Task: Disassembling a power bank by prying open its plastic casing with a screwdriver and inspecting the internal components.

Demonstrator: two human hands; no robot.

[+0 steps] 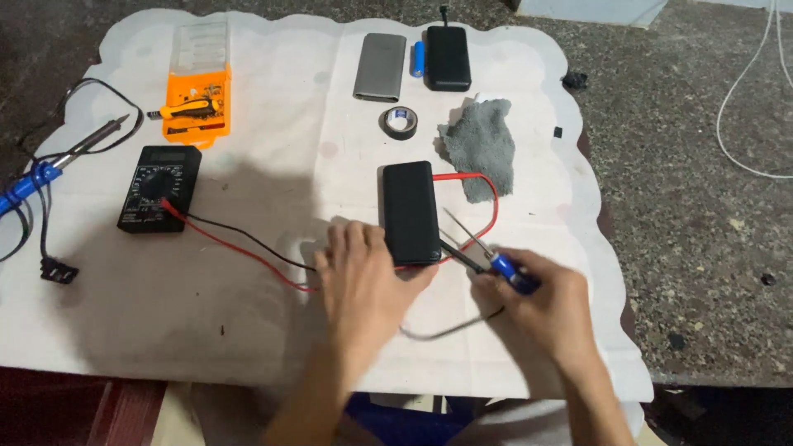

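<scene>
A black power bank (410,210) lies flat in the middle of the white mat (273,107). My left hand (363,281) rests palm down at its near left corner, fingers touching the case. My right hand (537,301) grips a blue-handled screwdriver (510,271); its dark shaft points at the power bank's near right corner. A thin pair of metal tweezers (462,230) sticks up beside the shaft. Red and black probe leads (239,241) run from a black multimeter (159,188) under my left hand, and the red lead (487,194) loops around the power bank's right side.
At the back lie a grey power bank (380,66), a second black power bank (447,58), a blue battery cell (419,59), a roll of black tape (399,122) and a grey cloth (482,145). An orange screwdriver kit (197,87) and a blue soldering iron (41,175) sit left. Stone floor surrounds the mat.
</scene>
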